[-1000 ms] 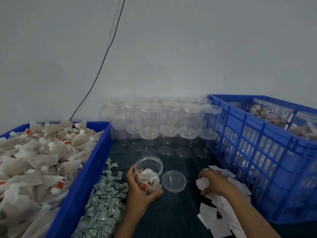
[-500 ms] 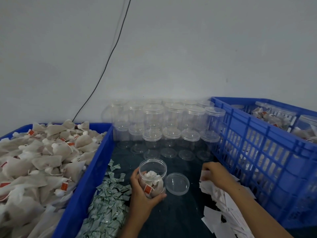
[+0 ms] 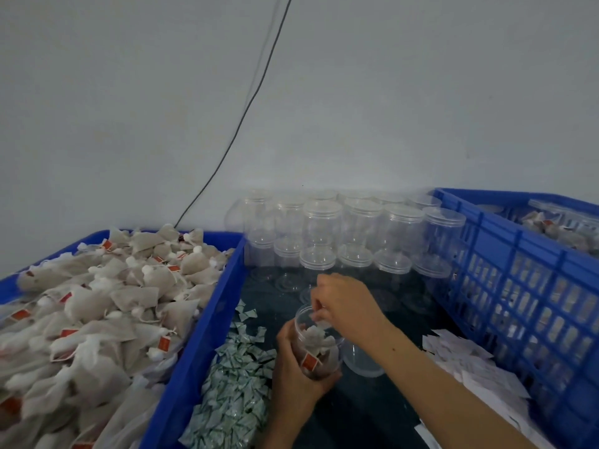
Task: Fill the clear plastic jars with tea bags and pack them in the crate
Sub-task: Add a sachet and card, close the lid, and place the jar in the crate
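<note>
Head view: jar (image 3: 316,345) of clear plastic, long axis tilted, open mouth leaning up and away toward the wall, partly filled with tea bags. Left hand (image 3: 296,371) wraps its curled fingers round the jar's lower body, holding it just above the dark tabletop (image 3: 363,413). Right hand (image 3: 345,304) sits at the jar's mouth, fingertips pinching a small white paper slip (image 3: 321,324) at the rim. Loose lid (image 3: 364,359) lies flat just right of the jar, partly behind the right forearm. One red tag (image 3: 309,362) shows through the jar wall; its print is too small to read. Left blue bin (image 3: 194,345) is heaped with tea bags (image 3: 107,303). Blue crate (image 3: 518,286) on the right holds filled jars at its far end. Empty lidded jars (image 3: 353,234) are stacked against a plain grey wall, where a black cable (image 3: 246,108) hangs. Green-white packets (image 3: 236,393) and white slips (image 3: 476,374) lie on the tabletop.
</note>
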Tool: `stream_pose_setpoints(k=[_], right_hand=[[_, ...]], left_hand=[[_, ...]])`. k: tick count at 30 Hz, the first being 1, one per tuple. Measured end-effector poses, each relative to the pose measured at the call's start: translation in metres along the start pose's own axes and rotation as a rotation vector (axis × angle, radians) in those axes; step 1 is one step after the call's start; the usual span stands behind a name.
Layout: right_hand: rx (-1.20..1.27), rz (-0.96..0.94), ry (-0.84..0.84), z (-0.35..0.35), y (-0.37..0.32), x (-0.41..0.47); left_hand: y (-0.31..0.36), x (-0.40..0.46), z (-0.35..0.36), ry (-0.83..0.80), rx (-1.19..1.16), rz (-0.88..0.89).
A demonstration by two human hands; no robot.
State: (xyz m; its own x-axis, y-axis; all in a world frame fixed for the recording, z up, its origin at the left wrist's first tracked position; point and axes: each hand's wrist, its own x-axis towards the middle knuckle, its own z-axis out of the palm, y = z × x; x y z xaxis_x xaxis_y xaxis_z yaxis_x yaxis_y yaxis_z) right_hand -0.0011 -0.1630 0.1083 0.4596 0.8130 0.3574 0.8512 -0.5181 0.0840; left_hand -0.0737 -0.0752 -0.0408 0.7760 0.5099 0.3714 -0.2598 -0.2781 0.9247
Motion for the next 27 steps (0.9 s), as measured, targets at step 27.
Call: stream_pose_setpoints(k=[27], right_hand=[[0.520,0.620,-0.186,0.119,0.067,-0.083]], left_hand=[[0.005,0.007,-0.006,0.028,-0.250,-0.100]])
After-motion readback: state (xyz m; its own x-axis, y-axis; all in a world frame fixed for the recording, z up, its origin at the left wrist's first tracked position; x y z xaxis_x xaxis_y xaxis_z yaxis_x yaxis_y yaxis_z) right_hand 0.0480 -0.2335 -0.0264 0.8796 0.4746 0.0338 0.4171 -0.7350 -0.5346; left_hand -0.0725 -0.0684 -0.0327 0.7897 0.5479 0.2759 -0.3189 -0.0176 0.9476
